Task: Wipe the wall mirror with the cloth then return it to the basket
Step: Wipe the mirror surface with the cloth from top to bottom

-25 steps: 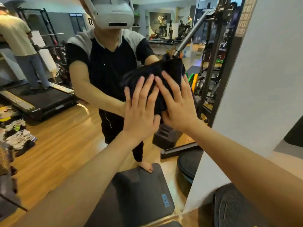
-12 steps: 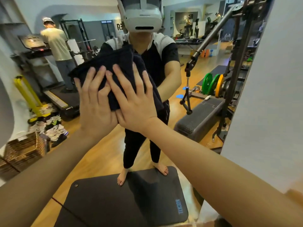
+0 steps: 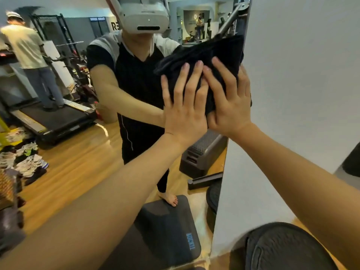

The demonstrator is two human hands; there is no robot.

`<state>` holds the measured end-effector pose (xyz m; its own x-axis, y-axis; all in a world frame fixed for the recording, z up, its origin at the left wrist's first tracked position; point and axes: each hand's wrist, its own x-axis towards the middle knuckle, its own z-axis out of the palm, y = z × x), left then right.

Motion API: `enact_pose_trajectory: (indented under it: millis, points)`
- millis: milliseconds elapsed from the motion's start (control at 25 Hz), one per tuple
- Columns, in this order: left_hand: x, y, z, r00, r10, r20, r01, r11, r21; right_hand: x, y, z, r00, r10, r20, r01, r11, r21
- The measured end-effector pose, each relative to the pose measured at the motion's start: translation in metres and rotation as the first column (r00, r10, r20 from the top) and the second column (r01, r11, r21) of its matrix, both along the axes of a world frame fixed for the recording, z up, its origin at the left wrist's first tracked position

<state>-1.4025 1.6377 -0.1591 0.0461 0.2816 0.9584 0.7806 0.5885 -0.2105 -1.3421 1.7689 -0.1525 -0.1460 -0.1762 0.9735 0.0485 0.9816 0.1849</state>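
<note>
Left hand and right hand lie side by side, fingers straight and spread, pressing a black cloth flat on the wall mirror. Cloth is bunched and dark, sitting against the mirror's right edge where a white wall begins. Glass reflects wood floor, a treadmill, scattered shoes. Black mat lies below.
</note>
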Motion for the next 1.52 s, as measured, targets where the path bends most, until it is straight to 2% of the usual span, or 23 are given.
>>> enact_pose_trajectory:
  millis: [160,480,600,800,1000,1400,1520]
  points:
    - [0.003,-0.003,-0.035,1.000,-0.020,0.009,0.021,0.991,-0.132,0.007,0.009,-0.042,0.999,0.023,0.033,-0.021,0.998,-0.053]
    - [0.020,-0.038,-0.139,0.991,0.059,0.123,0.010,0.868,-0.497,0.030,-0.006,-0.184,0.943,0.031,0.331,0.028,0.985,-0.170]
    - [0.021,-0.050,-0.152,0.988,0.131,0.080,-0.059,0.805,-0.590,0.037,-0.014,-0.201,0.913,0.015,0.408,0.069,0.979,-0.191]
    - [0.016,-0.087,-0.159,0.978,0.205,0.040,-0.134,0.761,-0.635,0.036,-0.058,-0.206,0.862,0.007,0.507,0.126,0.965,-0.228]
    - [-0.012,-0.179,-0.156,0.966,0.257,-0.031,-0.212,0.717,-0.664,0.006,-0.146,-0.213,0.804,0.044,0.593,0.126,0.962,-0.243]
    - [-0.100,-0.474,-0.138,0.905,0.422,-0.054,-0.352,0.672,-0.651,-0.107,-0.429,-0.195,0.835,0.155,0.528,-0.036,0.973,-0.227]
    - [-0.129,-0.561,-0.130,0.895,0.446,-0.017,-0.351,0.679,-0.644,-0.144,-0.516,-0.186,0.856,0.157,0.493,-0.060,0.976,-0.207]
